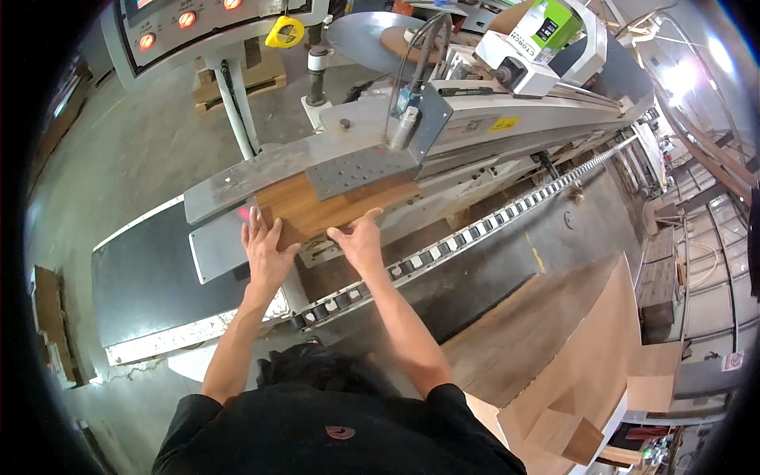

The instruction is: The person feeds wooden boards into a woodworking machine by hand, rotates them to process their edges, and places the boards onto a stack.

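The wooden board (305, 215) lies just off centre toward 10 o'clock, its far side partly under a perforated metal plate (360, 176). The left hand (267, 257), at 9 o'clock, has its grip spread wide, fingers laid by the board's left end; the right hand (362, 244), near the middle, has thumb and forefinger apart along the near edge. Whether any fingers hook underneath, I cannot tell.

Uneven pressure from the two hands could skew the board against the grey guide (226, 190). The right fingertips could get pinched if they slid toward the plate. With its near edge apparently overhanging, the board might tip if the right hand let go.

A dark, smooth table (158, 265) with a worn pale edge spreads toward 9 o'clock. A roller rail (467, 235) runs from 7 to 2 o'clock. Beyond, a control panel (202, 28) and yellow tape measure (285, 32) sit at 11, large cardboard (590, 348) at 4, over concrete floor (142, 150).
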Available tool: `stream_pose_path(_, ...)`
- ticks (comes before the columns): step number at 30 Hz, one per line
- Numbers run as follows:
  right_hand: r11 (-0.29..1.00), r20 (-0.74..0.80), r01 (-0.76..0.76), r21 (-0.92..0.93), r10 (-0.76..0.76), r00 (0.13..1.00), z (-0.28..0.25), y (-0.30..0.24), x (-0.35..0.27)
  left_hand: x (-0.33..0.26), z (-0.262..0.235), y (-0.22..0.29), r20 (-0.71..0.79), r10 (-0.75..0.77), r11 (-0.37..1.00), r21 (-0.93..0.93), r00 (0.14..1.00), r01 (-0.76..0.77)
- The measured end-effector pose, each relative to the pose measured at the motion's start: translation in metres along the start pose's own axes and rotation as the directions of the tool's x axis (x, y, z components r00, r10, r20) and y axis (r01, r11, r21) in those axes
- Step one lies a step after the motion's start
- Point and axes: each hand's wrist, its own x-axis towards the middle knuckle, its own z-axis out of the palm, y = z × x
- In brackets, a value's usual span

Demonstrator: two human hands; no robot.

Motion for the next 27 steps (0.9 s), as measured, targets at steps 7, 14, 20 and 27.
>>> stream_pose_path(7, 0.996, 0.057, -0.070, 0.059, 0.066, 0.996, -0.013, 0.015, 0.006, 0.007, 0.010, 0.018, 0.046, -0.035, 0.999, 0.013, 0.998, 0.035)
stream_pose_path(14, 0.997, 0.028, 0.021, 0.077, -0.023, 0.999, -0.016, 0.036, 0.009, 0.003, 0.025, 0.013, -0.076, 0.048, 0.997, -0.052, 0.996, -0.052)
stream_pose_path(20, 0.998, 0.019, -0.059, 0.013, 0.059, 0.998, -0.060, 0.029, 0.024, 0.015, 0.060, 0.036, -0.150, 0.082, 0.992, -0.081, 0.985, -0.095)
stream_pose_path(27, 0.996, -0.182, 0.063, 0.056, -0.052, 0.982, -0.146, 0.016, -0.052, 0.045, 0.113, 0.098, -0.013, 0.083, 0.993, -0.083, 0.997, -0.083)
